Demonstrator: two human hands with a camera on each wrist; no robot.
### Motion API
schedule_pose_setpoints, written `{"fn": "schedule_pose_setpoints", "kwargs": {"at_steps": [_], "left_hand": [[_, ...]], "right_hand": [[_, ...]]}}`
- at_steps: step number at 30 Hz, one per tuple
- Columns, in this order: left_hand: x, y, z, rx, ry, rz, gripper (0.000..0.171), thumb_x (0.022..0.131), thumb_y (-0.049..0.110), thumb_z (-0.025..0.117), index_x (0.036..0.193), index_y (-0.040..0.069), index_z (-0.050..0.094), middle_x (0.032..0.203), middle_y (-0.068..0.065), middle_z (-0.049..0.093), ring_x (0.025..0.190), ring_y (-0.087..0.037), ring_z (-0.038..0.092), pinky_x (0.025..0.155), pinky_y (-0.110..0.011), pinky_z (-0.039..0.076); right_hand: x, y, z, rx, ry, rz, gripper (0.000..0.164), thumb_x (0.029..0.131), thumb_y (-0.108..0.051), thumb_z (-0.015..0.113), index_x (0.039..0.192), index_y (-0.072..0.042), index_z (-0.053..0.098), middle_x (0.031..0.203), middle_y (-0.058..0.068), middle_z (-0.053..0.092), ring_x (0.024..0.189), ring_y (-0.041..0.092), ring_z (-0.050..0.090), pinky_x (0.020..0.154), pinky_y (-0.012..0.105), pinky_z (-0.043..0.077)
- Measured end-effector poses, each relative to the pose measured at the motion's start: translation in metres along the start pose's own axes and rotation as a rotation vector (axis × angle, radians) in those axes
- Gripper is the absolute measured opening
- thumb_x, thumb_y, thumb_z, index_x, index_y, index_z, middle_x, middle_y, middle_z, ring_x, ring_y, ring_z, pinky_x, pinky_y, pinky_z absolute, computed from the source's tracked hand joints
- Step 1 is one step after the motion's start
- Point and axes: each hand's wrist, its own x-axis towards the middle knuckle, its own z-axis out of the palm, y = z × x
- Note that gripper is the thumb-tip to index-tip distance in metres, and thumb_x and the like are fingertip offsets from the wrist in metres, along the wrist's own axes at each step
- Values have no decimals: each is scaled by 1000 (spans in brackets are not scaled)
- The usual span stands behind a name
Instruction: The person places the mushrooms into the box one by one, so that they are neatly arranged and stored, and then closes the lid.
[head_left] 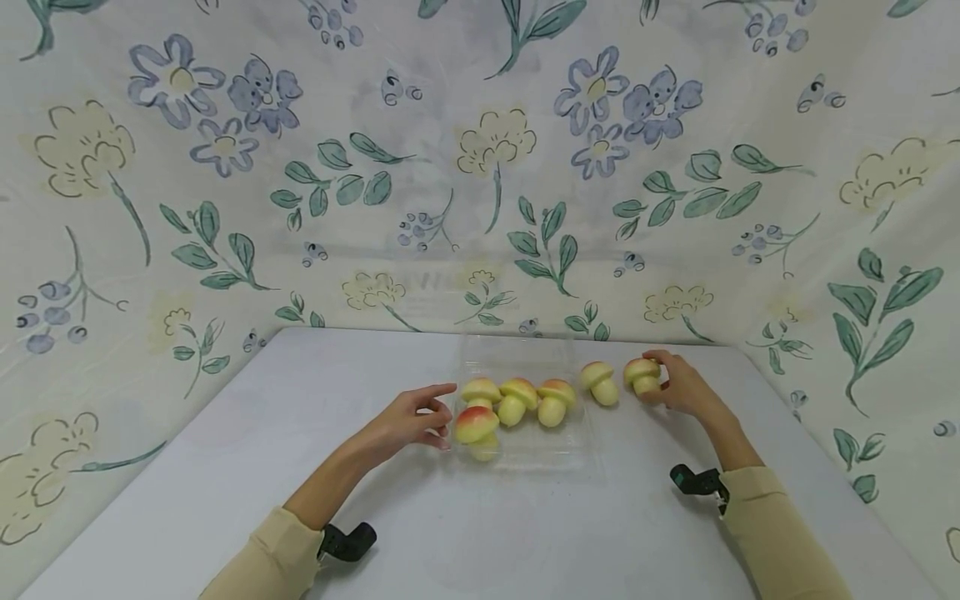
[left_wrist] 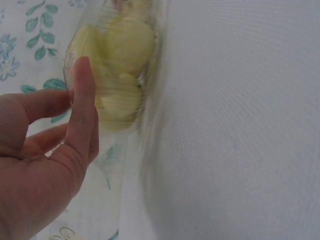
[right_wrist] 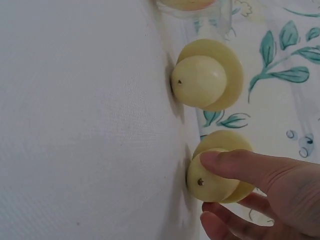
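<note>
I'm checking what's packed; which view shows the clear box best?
The head view: the whole clear box shows, with four mushrooms in it. The left wrist view shows one end close up, partly behind the left hand. The right wrist view catches only a cut-off part at its top edge.

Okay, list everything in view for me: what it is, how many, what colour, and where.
Yellow, red-tinged mushroom-shaped pieces: six, yellow with reddish caps; four in the box, two right of it, the outermost in the right hand
Clear plastic box: one, transparent, on the table, between the hands
Flat table: one, white, under everything
Floral cloth: white with blue, green, yellow; behind the table
Wrist cameras: two, black, one per wrist
Sleeves: two, beige, on the forearms
Left hand: one, bare, at the box's left side
Right hand: one, bare, gripping the outermost piece
</note>
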Motion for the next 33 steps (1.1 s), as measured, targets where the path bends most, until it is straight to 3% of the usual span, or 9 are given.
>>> {"fn": "schedule_pose_setpoints", "kwargs": {"at_steps": [8,14,25,33], "left_hand": [[1,-1,0,-7,-19,16,62,96,6,57,152,0,31,99,-11,53,81,-16,60,77,-32,63],[1,-1,-1,-5,-15,18,61,97,6,57,151,0,32,99,-12,53,81,-16,60,76,-33,63],[2,0,-1,7,7,-6,59,97,5,57,151,2,33,99,-10,53,82,-17,59,77,-32,63],[1,2,0,8,4,-2,60,97,4,57,151,1,33,99,-11,53,82,-17,59,76,-32,63]], "right_hand": [[0,4,2,12,-18,23,73,83,-10,75,143,-1,35,138,32,43,95,34,63,63,29,56],[2,4,3,-4,-29,-11,74,82,-8,76,144,-4,35,133,35,43,90,33,63,61,29,54],[3,-2,2,23,-50,34,78,81,-9,77,144,2,33,139,30,42,95,33,61,66,30,55],[4,0,4,-20,-41,-20,76,79,-11,79,143,0,39,124,33,47,89,31,61,65,31,55]]}}
